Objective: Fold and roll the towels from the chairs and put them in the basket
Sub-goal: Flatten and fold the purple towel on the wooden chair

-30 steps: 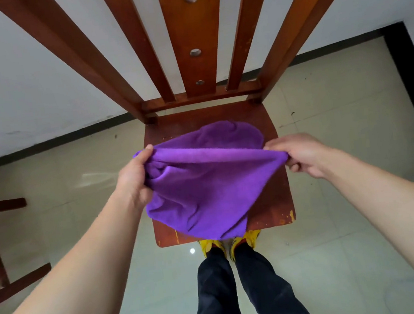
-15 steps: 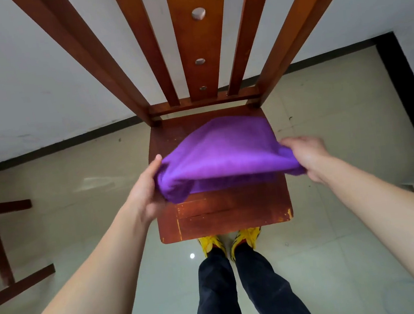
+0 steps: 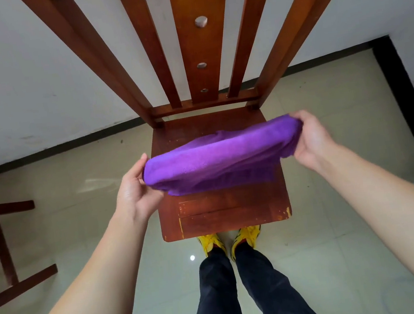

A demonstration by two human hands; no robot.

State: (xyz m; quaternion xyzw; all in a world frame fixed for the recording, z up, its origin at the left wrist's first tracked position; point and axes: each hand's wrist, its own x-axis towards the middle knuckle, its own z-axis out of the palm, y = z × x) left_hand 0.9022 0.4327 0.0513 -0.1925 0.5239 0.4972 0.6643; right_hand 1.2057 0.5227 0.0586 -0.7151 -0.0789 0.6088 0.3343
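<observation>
A purple towel (image 3: 216,159) hangs stretched between my two hands just above the seat of a brown wooden chair (image 3: 223,214). My left hand (image 3: 134,191) grips its left end, thumb up and palm toward me. At the towel's right end, my right hand (image 3: 310,139) pinches the cloth with the fingers curled over the top. The towel is folded over into a thick band, and its lower edge sags toward the seat. No basket is in view.
The chair's slatted back (image 3: 199,40) rises in front of me against a white wall. Part of another wooden chair (image 3: 3,249) stands on the tiled floor at the left. My legs and yellow shoes (image 3: 230,240) are under the seat's front edge.
The towel hung down over the seat's front a second ago. Both hands have swung it up and away from me, so it now lies as a folded band above the seat.
</observation>
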